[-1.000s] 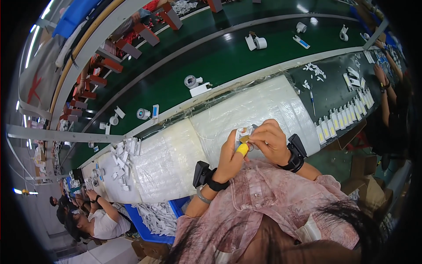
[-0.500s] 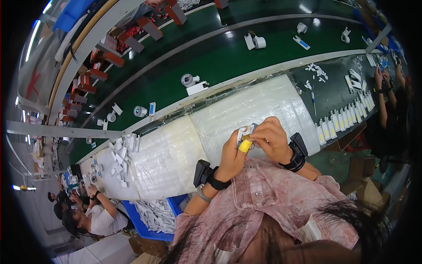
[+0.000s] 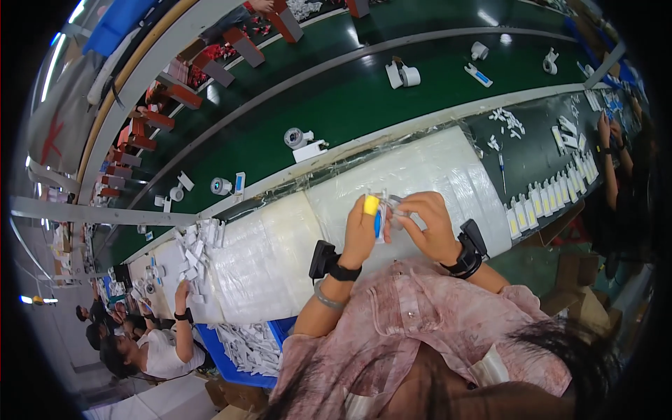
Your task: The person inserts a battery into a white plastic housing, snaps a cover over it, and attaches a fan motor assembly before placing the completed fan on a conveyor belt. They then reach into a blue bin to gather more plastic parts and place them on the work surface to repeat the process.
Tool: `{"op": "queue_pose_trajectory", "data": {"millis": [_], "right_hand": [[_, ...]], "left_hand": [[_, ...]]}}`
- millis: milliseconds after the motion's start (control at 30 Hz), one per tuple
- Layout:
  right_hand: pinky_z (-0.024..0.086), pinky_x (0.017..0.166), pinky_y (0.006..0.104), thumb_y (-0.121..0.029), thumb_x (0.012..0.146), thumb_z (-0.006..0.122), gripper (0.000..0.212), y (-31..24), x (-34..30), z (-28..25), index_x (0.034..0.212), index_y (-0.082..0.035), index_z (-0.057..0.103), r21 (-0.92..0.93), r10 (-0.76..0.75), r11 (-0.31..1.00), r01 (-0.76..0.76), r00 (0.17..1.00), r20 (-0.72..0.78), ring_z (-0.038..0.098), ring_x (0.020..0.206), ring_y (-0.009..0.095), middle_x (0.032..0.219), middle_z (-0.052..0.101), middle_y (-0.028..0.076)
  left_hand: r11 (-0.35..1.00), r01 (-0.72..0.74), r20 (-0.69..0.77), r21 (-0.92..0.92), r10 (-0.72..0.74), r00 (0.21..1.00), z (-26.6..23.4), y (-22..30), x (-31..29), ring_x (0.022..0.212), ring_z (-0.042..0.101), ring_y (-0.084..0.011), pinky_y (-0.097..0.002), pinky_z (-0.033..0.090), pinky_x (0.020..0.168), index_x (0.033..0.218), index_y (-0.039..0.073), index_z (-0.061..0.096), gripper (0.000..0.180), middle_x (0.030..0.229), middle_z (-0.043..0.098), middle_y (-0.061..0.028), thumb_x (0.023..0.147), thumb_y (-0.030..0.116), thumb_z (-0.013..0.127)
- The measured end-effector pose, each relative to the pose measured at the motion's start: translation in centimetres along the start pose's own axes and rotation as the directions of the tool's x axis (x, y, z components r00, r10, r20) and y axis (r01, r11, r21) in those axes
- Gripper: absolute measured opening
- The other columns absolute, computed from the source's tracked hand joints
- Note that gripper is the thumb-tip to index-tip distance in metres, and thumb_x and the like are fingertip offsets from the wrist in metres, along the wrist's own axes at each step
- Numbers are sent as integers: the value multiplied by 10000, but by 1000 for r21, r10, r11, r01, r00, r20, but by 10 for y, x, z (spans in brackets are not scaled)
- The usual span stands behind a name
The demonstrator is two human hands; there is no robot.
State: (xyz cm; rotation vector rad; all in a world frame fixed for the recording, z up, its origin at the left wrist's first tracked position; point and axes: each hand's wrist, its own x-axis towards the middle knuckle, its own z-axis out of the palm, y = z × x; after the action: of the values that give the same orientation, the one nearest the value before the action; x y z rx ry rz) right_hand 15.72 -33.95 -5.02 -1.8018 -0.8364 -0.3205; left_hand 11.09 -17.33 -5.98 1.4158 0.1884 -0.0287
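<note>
Fingers [image 3: 354, 222] of my left hand [image 3: 359, 238] are closed around a white piece with a blue strip [image 3: 379, 225], a yellow covering [image 3: 371, 204] on one of them; my right hand [image 3: 432, 224] has its thumb and forefinger drawn close at a grey round part [image 3: 396, 201] just beside it, and I cannot tell whether they pinch it or only touch. All this is above a plastic-covered pad [image 3: 343, 171] on the counter [image 3: 528, 143].

Starting from my far left, a co-worker in a white top [image 3: 166, 350] has one hand at a heap of white pieces [image 3: 199, 245]. Just below that heap is a blue bin [image 3: 245, 379], filled with more white pieces. A yellowish pad [image 3: 262, 266] comes next, meeting the one under my hands. Beyond the pads runs a green belt [image 3: 364, 105], with white parts scattered along it; one round-headed unit [image 3: 297, 138] lies near its closer edge.

Past my right hand, a slim blue-handled tool [image 3: 501, 164] lies near loose small white bits [image 3: 509, 120]. Further right stands a slanting row of white pieces with yellow strips [image 3: 546, 199], and near its far end show another person's hands [image 3: 607, 133].
</note>
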Motion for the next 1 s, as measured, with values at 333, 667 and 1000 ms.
{"op": "queue_pose_trajectory", "data": {"millis": [333, 667, 1000], "right_hand": [[448, 834, 383, -30, 822, 652, 156, 37, -23, 5, 977, -39, 631, -63, 179, 983, -170, 969, 169, 593, 934, 319, 962, 633, 131], [485, 788, 379, -37, 837, 642, 142, 65, -13, 18, 978, -28, 634, -38, 266, 963, -267, 919, 292, 607, 902, 332, 955, 627, 150], [481, 756, 404, -50, 826, 636, 122, 70, -7, 27, 948, -44, 631, 3, 219, 972, -233, 916, 338, 601, 865, 340, 928, 629, 138]], "left_hand": [[974, 76, -145, -215, -109, 983, -87, -43, 176, 604, 637, -207, -331, 567, 536, 1045, 26, 534, 392, 827, 644, -113, 1020, 376, 357], [231, 177, -267, 957, 455, 849, -193, -101, 175, 1111, 487, -306, -443, 356, 997, 1158, 85, 566, 497, 1095, 560, -135, 702, 168, 745], [70, 69, -96, 995, 513, 853, -227, -89, 166, 933, 551, -290, -439, 447, 853, 1173, 86, 575, 419, 978, 574, -104, 771, 140, 681]]}}
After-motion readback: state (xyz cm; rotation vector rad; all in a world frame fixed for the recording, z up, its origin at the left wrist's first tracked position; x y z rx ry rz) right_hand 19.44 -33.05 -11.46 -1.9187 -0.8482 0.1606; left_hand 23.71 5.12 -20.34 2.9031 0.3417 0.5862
